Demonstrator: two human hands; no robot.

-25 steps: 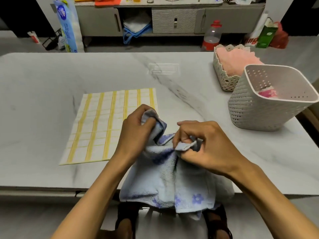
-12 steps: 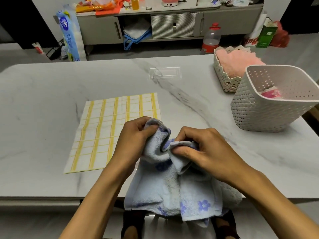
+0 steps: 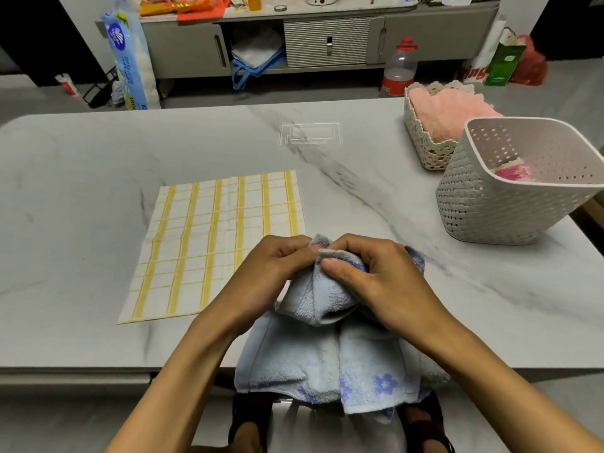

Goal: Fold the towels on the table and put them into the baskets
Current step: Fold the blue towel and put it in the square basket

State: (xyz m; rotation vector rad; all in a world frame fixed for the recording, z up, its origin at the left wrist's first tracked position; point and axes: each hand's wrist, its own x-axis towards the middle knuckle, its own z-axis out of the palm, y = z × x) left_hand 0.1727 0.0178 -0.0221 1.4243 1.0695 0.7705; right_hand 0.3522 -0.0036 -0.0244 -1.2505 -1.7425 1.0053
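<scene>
A light blue towel (image 3: 330, 364) with purple flowers hangs over the near table edge, bunched at its top. My left hand (image 3: 277, 266) and my right hand (image 3: 376, 276) pinch that bunched upper edge side by side, knuckles almost touching. To the left, a white towel with yellow grid stripes (image 3: 215, 243) lies spread flat on the marble table (image 3: 98, 178). At the right stands a tall white perforated basket (image 3: 510, 204) with something pink inside. Behind it a low lace-edged basket (image 3: 421, 138) holds a folded pink towel (image 3: 447, 112).
A small clear flat box (image 3: 310, 135) sits at the table's middle back. Beyond the table are a grey cabinet (image 3: 327, 40), a red-capped bottle (image 3: 399, 68) on the floor and a blue-white package (image 3: 129, 57). My feet show under the table edge.
My hands have drawn closer together on the blue towel's top edge, gathering more cloth between them. The view has tilted slightly, showing more of the room behind.
</scene>
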